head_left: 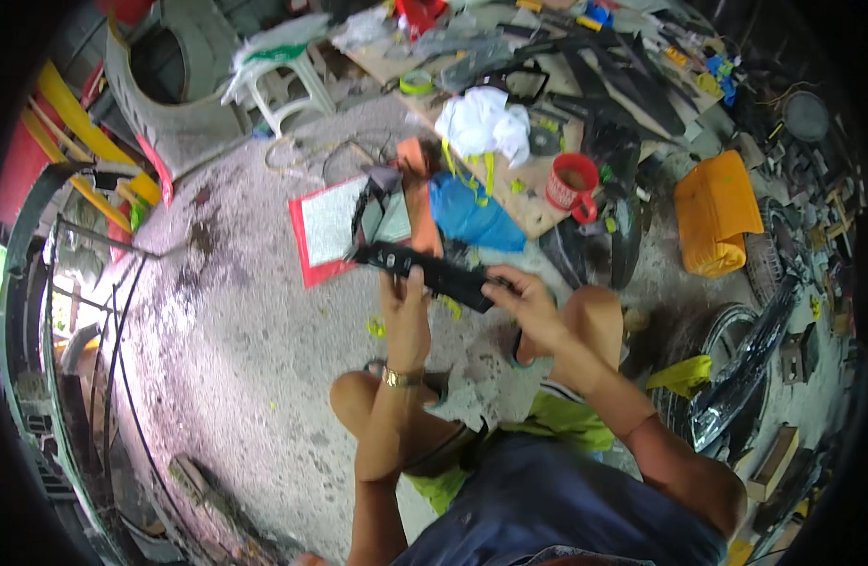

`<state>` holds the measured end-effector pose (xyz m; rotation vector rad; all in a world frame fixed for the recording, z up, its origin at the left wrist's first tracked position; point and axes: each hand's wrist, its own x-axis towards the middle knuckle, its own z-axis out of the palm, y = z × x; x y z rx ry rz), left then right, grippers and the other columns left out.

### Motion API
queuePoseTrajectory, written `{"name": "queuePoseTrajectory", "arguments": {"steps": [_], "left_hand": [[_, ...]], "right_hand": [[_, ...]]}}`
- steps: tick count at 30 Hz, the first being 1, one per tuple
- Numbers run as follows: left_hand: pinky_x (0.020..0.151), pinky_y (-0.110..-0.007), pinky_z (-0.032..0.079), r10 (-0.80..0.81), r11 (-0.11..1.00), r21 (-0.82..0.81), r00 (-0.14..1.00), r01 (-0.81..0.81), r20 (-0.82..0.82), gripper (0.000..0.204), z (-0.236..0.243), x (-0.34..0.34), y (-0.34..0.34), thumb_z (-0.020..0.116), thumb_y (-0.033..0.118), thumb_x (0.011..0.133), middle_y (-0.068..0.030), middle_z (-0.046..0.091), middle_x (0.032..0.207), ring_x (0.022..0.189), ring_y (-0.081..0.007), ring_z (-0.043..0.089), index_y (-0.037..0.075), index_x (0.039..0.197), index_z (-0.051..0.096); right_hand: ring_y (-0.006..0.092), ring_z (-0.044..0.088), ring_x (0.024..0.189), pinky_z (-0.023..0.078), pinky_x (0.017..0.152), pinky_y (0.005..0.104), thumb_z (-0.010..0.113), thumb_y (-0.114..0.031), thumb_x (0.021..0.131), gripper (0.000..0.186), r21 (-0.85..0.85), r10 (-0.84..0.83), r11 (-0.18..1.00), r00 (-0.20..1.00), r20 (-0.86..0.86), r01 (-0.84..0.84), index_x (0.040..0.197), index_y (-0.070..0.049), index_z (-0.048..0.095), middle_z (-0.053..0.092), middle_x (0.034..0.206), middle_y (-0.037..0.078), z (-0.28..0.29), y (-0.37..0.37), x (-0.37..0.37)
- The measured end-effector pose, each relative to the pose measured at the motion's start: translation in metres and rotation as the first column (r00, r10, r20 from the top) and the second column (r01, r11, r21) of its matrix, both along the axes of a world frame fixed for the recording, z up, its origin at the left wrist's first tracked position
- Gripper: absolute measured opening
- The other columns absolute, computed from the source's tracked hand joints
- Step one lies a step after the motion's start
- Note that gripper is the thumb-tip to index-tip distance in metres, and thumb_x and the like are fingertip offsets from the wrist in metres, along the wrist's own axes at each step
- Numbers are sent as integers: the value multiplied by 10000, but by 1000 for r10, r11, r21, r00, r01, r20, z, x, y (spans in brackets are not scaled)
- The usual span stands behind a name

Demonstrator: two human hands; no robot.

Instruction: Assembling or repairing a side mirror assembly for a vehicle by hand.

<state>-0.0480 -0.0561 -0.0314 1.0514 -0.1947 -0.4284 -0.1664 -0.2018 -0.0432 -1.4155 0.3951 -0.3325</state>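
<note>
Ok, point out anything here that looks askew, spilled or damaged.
Nothing looks plainly broken. Both hands, left hand and right hand, hold a long black panel at a slant. The floor is stained dark near the red-framed mat, and scraps lie scattered. The workbench behind is heavily cluttered around a red cup.

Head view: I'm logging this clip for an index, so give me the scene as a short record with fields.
setting: cluttered workshop with a concrete floor
posture: person crouched, knees bent
left hand: grips the long black plastic panel near its left end
right hand: holds the panel's right end
wrist: gold watch on the left arm
ahead on floor: red-framed board, blue bag
on low wooden board: red cup, white cloth
right side: orange folded sheet, tyre
far left: white plastic stool
</note>
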Motion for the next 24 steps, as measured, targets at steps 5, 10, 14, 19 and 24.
{"name": "queuePoseTrajectory", "arguments": {"steps": [5, 10, 14, 19, 24], "left_hand": [[925, -457, 464, -104, 981, -189, 940, 43, -324, 373, -28, 19, -4, 608, 344, 956, -123, 612, 1161, 1110, -247, 580, 106, 1202, 462], [954, -458, 468, -13, 966, -246, 936, -79, -352, 387, -40, 44, 8, 605, 359, 949, -157, 607, 1167, 1111, -267, 579, 96, 1190, 453], [1026, -491, 432, 22, 964, -240, 935, -114, -353, 404, -31, 53, 15, 579, 373, 961, -197, 551, 1271, 1191, -284, 526, 90, 1213, 438], [1027, -493, 418, -122, 964, -263, 940, 36, -318, 472, -24, 52, 10, 541, 397, 976, -171, 563, 1252, 1185, -274, 534, 67, 1296, 430], [1043, -492, 412, -66, 985, -172, 940, 9, -333, 512, -27, 40, 18, 521, 402, 982, -170, 571, 1255, 1170, -279, 556, 60, 1350, 423]], "right_hand": [[296, 655, 999, 514, 860, 357, 677, -189, 894, 384, -750, 68, 660, 998, 4, -42, 1223, -14, 587, 670, 1100, 159, 6, 7, 17], [242, 637, 978, 499, 853, 343, 658, -246, 904, 359, -628, 175, 778, 969, 177, -26, 1185, -28, 613, 673, 1050, 137, 35, -28, 74], [86, 583, 840, 472, 742, 269, 588, -171, 946, 218, -396, -100, 894, 956, 277, 208, 1084, -13, 645, 660, 898, 24, 86, -157, 178], [243, 663, 859, 511, 743, 334, 659, -308, 886, 337, -65, -565, 819, 821, 81, 570, 1044, -9, 653, 685, 944, 92, 58, -341, 269], [405, 615, 1065, 482, 899, 441, 712, -478, 801, 611, -346, -786, 612, 597, -164, 711, 1087, 59, 651, 642, 1151, 256, 4, -362, 313]]}}
